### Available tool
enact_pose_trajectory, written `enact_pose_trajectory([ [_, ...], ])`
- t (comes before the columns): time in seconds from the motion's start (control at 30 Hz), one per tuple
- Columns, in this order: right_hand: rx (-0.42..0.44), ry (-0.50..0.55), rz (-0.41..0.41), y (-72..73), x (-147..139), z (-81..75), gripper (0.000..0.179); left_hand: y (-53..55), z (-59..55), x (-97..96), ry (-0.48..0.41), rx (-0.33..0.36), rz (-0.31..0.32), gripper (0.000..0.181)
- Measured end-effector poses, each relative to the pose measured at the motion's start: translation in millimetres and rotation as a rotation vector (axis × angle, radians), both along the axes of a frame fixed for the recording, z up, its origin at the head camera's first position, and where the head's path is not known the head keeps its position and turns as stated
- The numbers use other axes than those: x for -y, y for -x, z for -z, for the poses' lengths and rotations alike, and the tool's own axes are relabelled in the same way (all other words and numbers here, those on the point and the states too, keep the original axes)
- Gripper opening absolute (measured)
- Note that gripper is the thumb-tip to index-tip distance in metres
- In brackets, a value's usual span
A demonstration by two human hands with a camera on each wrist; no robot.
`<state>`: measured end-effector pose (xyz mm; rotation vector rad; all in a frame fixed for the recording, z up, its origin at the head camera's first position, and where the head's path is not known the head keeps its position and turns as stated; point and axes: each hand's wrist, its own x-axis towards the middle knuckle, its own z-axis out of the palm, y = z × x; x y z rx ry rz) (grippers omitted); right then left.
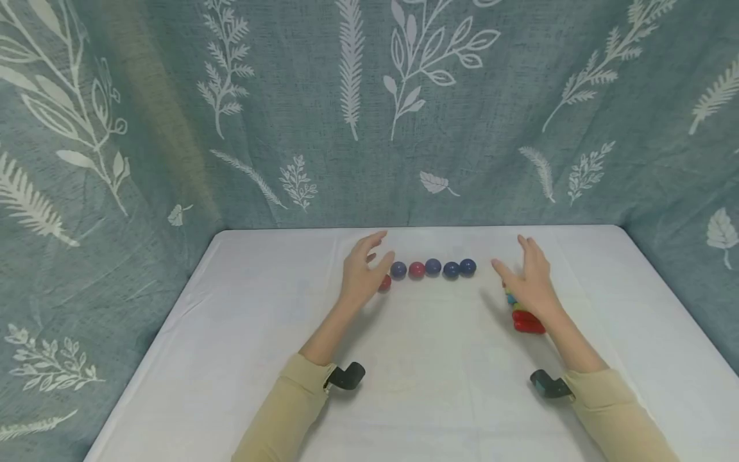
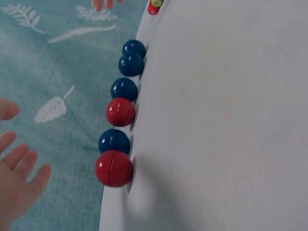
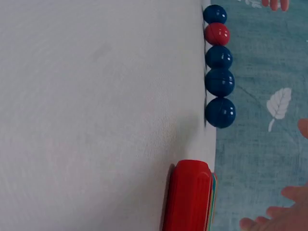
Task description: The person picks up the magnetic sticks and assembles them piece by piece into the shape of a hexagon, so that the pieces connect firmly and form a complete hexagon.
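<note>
Shiny red and blue balls lie in an uneven row across the far part of the white table (image 1: 404, 359). My left hand (image 1: 360, 273) hovers with spread, slightly bent fingers by the leftmost red ball (image 2: 114, 168), partly covering it in the head view. Beside that one comes a blue ball (image 1: 398, 269), then a second red ball (image 1: 417, 270), then more blue ones ending at the right-hand blue ball (image 1: 468, 267). My right hand (image 1: 534, 282), fingers apart and holding nothing, is over a red ribbed object (image 3: 189, 195) with multicoloured parts; its kind is unclear and the hand partly hides it.
A blue-green cloth (image 1: 369, 179) with white leaf prints hangs behind the table and along both sides. Each wrist wears a small black camera, the left camera (image 1: 348, 376) and the right camera (image 1: 548, 384).
</note>
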<state>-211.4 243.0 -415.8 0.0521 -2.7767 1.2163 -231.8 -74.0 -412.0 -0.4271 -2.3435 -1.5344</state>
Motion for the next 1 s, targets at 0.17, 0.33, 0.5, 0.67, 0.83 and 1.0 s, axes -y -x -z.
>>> enact_pose_trajectory([
  [0.17,0.035,0.032,0.033,-1.3,-5.7,-0.9,0.077,-0.2,-0.1,-11.3,-0.12,0.09,0.041,0.039],
  [0.33,0.091,0.056,0.059,-2.7,-12.9,1.9,0.069,2.6,4.2,-24.9,-0.169,0.157,0.085,0.033],
  [0.5,0.174,0.077,0.062,-4.9,-24.1,6.8,0.06,5.1,9.3,-39.9,-0.126,0.196,0.113,0.031],
  [0.67,0.239,0.08,0.057,-1.6,-37.0,14.7,0.055,7.9,15.6,-53.6,-0.077,0.244,0.138,0.029],
  [0.83,0.284,0.085,0.038,-3.6,-40.2,13.8,0.051,11.4,22.8,-67.1,-0.092,0.274,0.176,0.028],
  [1.0,0.324,0.078,0.033,-1.9,-44.0,17.7,0.052,16.0,26.2,-80.4,-0.068,0.284,0.218,0.031],
])
